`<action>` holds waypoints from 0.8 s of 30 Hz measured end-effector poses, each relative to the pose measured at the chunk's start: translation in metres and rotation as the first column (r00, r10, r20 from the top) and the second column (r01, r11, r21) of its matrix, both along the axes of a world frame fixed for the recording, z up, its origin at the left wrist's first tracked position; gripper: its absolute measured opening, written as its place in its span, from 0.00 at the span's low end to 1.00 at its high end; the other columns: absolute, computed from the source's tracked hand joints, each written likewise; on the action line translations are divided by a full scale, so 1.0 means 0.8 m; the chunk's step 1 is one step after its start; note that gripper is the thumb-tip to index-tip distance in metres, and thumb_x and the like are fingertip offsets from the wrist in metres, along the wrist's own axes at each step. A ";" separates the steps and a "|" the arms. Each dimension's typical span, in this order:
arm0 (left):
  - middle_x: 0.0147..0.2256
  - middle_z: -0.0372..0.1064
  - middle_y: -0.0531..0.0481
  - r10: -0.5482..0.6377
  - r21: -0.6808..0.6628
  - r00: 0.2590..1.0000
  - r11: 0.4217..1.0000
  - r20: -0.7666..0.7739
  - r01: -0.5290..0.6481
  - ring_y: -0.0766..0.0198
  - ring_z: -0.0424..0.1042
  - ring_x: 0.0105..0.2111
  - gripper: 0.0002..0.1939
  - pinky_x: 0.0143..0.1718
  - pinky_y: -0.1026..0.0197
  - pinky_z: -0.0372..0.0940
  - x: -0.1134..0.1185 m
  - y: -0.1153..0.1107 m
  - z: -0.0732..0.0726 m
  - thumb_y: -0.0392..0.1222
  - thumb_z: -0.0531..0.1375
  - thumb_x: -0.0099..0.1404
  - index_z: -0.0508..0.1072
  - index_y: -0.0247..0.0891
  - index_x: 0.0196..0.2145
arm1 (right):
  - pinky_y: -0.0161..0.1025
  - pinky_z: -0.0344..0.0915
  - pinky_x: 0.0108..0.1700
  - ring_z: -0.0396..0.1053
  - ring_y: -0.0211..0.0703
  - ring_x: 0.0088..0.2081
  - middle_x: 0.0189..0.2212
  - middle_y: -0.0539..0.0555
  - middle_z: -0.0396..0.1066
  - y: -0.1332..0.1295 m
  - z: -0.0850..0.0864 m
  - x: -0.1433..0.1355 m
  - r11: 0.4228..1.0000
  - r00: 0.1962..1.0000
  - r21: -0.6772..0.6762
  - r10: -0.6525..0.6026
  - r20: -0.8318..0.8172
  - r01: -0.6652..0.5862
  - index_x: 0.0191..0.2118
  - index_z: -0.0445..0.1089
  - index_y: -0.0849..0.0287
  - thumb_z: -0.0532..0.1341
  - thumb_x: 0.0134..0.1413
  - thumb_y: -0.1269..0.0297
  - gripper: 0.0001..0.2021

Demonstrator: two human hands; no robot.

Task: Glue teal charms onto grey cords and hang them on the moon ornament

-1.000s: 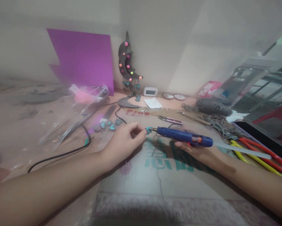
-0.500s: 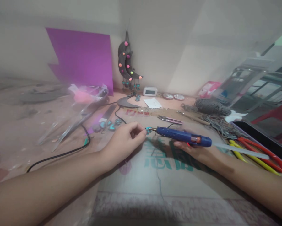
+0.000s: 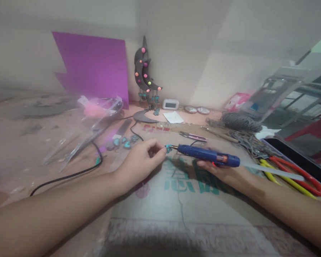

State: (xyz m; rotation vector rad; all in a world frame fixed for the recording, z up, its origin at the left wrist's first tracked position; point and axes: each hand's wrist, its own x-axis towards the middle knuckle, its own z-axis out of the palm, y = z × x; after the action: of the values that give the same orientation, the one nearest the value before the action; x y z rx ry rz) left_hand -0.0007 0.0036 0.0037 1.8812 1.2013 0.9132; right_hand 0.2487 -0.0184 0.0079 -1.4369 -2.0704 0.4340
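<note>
My left hand (image 3: 141,162) pinches a small teal piece (image 3: 168,148) between thumb and fingertips, over the cardboard. A blue glue gun (image 3: 203,153) with a clear glue stick (image 3: 273,170) in its rear lies in the grip of my right hand (image 3: 219,167). The gun points left, and its metal nozzle is at the teal piece; whether they touch is too small to tell. Left of my left hand lie several teal and grey heart pieces (image 3: 126,142). A thin thread (image 3: 181,207) runs down the cardboard.
Behind are a grey felt crescent (image 3: 144,116), a hanging moon ornament (image 3: 143,71), a white clock (image 3: 171,104) and small pink snips (image 3: 194,136). Grey yarn (image 3: 241,122), red-handled scissors (image 3: 300,171) and a phone (image 3: 297,157) lie right. A black cable (image 3: 69,175) and plastic bags (image 3: 96,110) lie left.
</note>
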 end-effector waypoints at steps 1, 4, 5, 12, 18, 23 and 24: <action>0.27 0.69 0.54 0.000 -0.003 1.000 1.000 -0.001 0.000 0.65 0.67 0.30 0.08 0.32 0.64 0.60 0.000 0.000 0.000 0.42 0.56 0.64 0.69 0.38 0.29 | 0.42 0.68 0.26 0.70 0.47 0.26 0.24 0.51 0.71 0.000 0.000 0.000 1.000 1.000 -0.001 -0.002 0.001 0.002 0.30 0.68 0.53 0.61 0.52 0.48 0.13; 0.27 0.69 0.54 0.000 -0.003 1.000 1.000 -0.006 0.000 0.64 0.68 0.30 0.08 0.32 0.63 0.60 0.000 0.000 0.000 0.42 0.55 0.64 0.70 0.38 0.29 | 0.41 0.68 0.26 0.70 0.46 0.26 0.24 0.51 0.71 0.000 -0.002 0.002 1.000 1.000 -0.001 0.003 0.008 -0.003 0.30 0.68 0.53 0.62 0.52 0.49 0.13; 0.27 0.69 0.54 0.002 -0.002 1.000 1.000 -0.008 -0.002 0.64 0.68 0.30 0.08 0.32 0.63 0.60 -0.001 -0.001 0.000 0.42 0.55 0.64 0.70 0.38 0.29 | 0.41 0.67 0.26 0.69 0.46 0.26 0.24 0.51 0.71 0.001 -0.003 0.003 1.000 1.000 0.001 0.004 0.007 -0.004 0.30 0.68 0.53 0.62 0.53 0.49 0.12; 0.27 0.70 0.54 -0.001 -0.006 1.000 1.000 -0.006 0.001 0.64 0.68 0.29 0.08 0.32 0.63 0.60 0.000 -0.001 0.003 0.42 0.55 0.63 0.70 0.38 0.28 | 0.40 0.66 0.25 0.68 0.44 0.25 0.22 0.50 0.69 0.000 -0.001 0.001 1.000 1.000 -0.019 0.006 -0.011 -0.006 0.29 0.67 0.53 0.62 0.52 0.49 0.13; 0.28 0.70 0.53 -0.004 0.000 1.000 1.000 -0.003 0.004 0.63 0.68 0.31 0.08 0.33 0.63 0.61 0.000 0.001 0.000 0.42 0.55 0.63 0.70 0.39 0.29 | 0.40 0.65 0.25 0.67 0.44 0.24 0.21 0.49 0.68 -0.001 0.003 -0.003 1.000 1.000 -0.012 0.000 -0.019 0.000 0.29 0.66 0.53 0.61 0.51 0.49 0.13; 0.28 0.70 0.53 -0.008 0.004 1.000 1.000 0.003 0.008 0.63 0.68 0.30 0.08 0.33 0.62 0.61 -0.001 0.002 -0.004 0.43 0.55 0.63 0.70 0.38 0.29 | 0.41 0.65 0.25 0.67 0.45 0.24 0.21 0.50 0.68 -0.001 0.002 -0.002 1.000 1.000 -0.012 -0.025 -0.009 0.025 0.28 0.66 0.53 0.61 0.51 0.48 0.13; 0.28 0.70 0.53 -0.010 0.005 1.000 1.000 0.002 0.010 0.63 0.68 0.30 0.08 0.33 0.62 0.60 -0.002 0.002 -0.005 0.43 0.55 0.63 0.70 0.38 0.29 | 0.42 0.66 0.26 0.67 0.45 0.24 0.22 0.50 0.69 -0.001 0.001 -0.002 0.999 1.000 -0.013 -0.030 -0.006 0.029 0.28 0.67 0.53 0.61 0.52 0.48 0.13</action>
State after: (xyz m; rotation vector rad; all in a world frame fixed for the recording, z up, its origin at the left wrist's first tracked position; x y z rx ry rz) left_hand -0.0019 0.0054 -0.0001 1.8884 1.1885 0.9134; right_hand 0.2470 -0.0189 0.0091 -1.4699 -2.0426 0.4397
